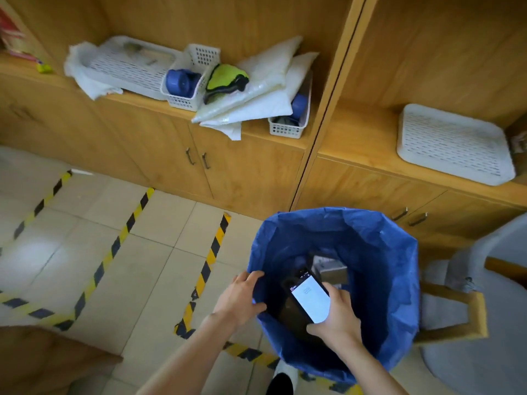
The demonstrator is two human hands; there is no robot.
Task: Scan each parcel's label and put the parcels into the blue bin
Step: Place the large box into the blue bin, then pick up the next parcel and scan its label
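The blue bin (379,252), lined with a blue plastic bag, stands on the floor in front of me. My left hand (242,297) grips its near left rim. My right hand (338,317) holds a phone (309,299) with a lit white screen over the bin's opening. Down inside lie a dark parcel (291,312) under the phone and a grey-brown boxed parcel (332,269) further back. White padded parcels (262,89) lie stacked on the wooden shelf (356,138) above, with a yellow-green and black item on top.
White perforated baskets (185,81) and trays (453,143) sit on the shelf, two holding blue round objects. Cabinet doors run below. Yellow-black tape (211,260) stripes the tiled floor. A grey chair with a wooden frame (473,309) stands right of the bin. My shoe shows below.
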